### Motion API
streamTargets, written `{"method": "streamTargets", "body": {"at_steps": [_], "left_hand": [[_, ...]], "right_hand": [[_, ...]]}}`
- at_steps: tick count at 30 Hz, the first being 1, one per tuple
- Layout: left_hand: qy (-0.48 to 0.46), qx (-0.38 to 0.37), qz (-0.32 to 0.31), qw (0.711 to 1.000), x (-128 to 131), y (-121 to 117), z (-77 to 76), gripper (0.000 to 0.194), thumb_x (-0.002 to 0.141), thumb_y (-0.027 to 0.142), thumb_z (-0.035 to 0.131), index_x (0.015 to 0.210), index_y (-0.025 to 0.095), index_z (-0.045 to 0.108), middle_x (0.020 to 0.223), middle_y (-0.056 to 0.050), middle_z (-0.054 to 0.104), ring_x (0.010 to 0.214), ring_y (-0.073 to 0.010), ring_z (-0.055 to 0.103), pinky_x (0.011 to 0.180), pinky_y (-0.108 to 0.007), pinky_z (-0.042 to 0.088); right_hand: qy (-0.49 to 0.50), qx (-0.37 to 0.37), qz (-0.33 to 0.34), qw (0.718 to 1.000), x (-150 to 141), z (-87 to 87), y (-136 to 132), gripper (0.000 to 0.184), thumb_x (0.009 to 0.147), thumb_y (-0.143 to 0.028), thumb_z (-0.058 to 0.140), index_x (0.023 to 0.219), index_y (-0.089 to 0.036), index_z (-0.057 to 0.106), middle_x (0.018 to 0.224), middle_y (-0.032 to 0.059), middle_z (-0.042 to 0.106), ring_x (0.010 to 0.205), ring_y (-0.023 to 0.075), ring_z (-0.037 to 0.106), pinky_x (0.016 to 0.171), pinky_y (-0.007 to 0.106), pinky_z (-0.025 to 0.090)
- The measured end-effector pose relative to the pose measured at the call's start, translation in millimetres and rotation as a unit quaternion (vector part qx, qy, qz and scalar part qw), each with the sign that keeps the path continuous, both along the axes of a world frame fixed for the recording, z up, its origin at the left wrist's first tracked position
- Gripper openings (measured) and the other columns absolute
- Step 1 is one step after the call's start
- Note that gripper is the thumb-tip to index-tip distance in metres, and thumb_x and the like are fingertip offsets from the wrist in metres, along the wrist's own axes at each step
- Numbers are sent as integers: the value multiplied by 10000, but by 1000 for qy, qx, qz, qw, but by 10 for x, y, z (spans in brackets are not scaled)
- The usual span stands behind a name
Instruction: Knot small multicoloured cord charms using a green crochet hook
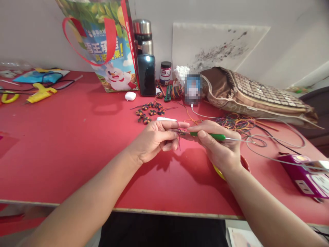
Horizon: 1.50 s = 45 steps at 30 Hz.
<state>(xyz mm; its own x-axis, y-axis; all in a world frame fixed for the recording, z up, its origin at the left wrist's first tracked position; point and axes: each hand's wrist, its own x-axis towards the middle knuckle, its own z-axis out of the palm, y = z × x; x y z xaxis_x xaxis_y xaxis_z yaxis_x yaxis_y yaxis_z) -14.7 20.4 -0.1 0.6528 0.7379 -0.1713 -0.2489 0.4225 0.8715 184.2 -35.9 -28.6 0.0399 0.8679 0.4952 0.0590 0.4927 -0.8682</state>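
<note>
My right hand (pixel 221 145) is closed around the green handle of a crochet hook (pixel 212 136), held nearly level with its tip to the left. My left hand (pixel 159 137) pinches a small dark crochet piece (pixel 182 133) between thumb and fingers. A strand of purplish-red yarn (pixel 179 144) runs over the left fingers and hangs below them. The hook's tip meets the piece, but fingers hide the exact stitch. Just beyond my hands lie several small multicoloured crocheted rounds (pixel 152 112) joined by yarn.
Loose multicoloured yarn (pixel 235 123) lies right of my hands, near a white cable (pixel 277 139). A black phone (pixel 146 75) leans before a flask (pixel 142 32) and a printed bag (pixel 113 51). At left lies a yellow glue gun (pixel 41 93); at right, a purple power strip (pixel 300 175).
</note>
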Motion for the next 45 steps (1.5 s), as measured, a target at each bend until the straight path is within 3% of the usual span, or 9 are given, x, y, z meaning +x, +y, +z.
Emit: {"method": "streamTargets", "body": {"at_steps": [5, 10, 15, 19, 22, 27, 32, 37, 45], "left_hand": [[6, 8, 32, 999, -2, -6, 22, 295, 762, 256, 707, 970, 113, 860, 664, -71, 704, 519, -107, 528, 484, -241, 279], [55, 106, 46, 992, 24, -10, -5, 363, 810, 493, 863, 832, 131, 845, 680, -42, 675, 543, -75, 464, 521, -246, 304], [47, 115, 46, 991, 9, -3, -14, 368, 752, 455, 939, 953, 156, 864, 787, -44, 743, 581, -67, 495, 560, -236, 377], [78, 90, 31, 992, -3, -15, -18, 470, 742, 420, 951, 1125, 171, 842, 899, -82, 805, 801, -162, 683, 700, -267, 529], [96, 96, 39, 990, -1, -26, -18, 565, 732, 422, 952, 1212, 157, 817, 910, -87, 812, 878, -203, 716, 757, -292, 554], [78, 78, 41, 993, -1, -36, 16, 646, 752, 386, 941, 1321, 135, 769, 890, -81, 813, 895, -199, 721, 831, -308, 536], [30, 52, 55, 997, 13, -37, 0, 641, 743, 384, 954, 1315, 161, 770, 843, -42, 773, 726, -109, 627, 696, -247, 452], [1, 63, 54, 997, 52, -51, -32, 571, 789, 380, 917, 1286, 140, 772, 764, -36, 733, 698, -115, 594, 626, -245, 385], [2, 75, 71, 995, 66, -74, -1, 525, 803, 136, 713, 1326, 93, 733, 765, -39, 731, 575, -86, 405, 587, -271, 315]], "right_hand": [[-120, 95, -25, 988, -24, 86, -27, 286, 976, -116, 693, 1129, -291, 860, 889, 52, 801, 769, 198, 743, 719, 350, 593], [-200, 168, -27, 965, -50, 104, -34, 313, 947, -69, 691, 1174, -225, 841, 903, 77, 784, 734, 180, 738, 649, 306, 573], [-196, 161, -44, 966, -78, 73, -44, 308, 962, -62, 682, 1186, -219, 823, 903, 69, 787, 739, 169, 735, 660, 297, 569], [-174, 148, -49, 972, -77, 94, -53, 290, 964, -61, 681, 1166, -219, 817, 856, 42, 783, 717, 150, 732, 647, 279, 557], [-187, 114, -32, 975, -69, 121, -59, 252, 970, -78, 674, 1124, -217, 818, 838, 36, 797, 706, 150, 744, 636, 274, 559], [-171, 79, -51, 981, -79, 115, -83, 223, 990, -115, 669, 1102, -249, 807, 883, 19, 820, 734, 147, 753, 677, 278, 591], [-150, 63, -72, 984, -99, 61, -106, 199, 1015, -170, 667, 1142, -251, 797, 919, 34, 823, 731, 163, 745, 714, 322, 614], [-158, 66, -104, 980, -90, 32, -101, 226, 1014, -189, 677, 1198, -262, 787, 854, 16, 765, 704, 151, 693, 681, 308, 570], [-180, 75, -109, 975, -103, 57, -91, 194, 1001, -195, 694, 1151, -267, 795, 864, 11, 784, 700, 143, 697, 669, 287, 557]]}}
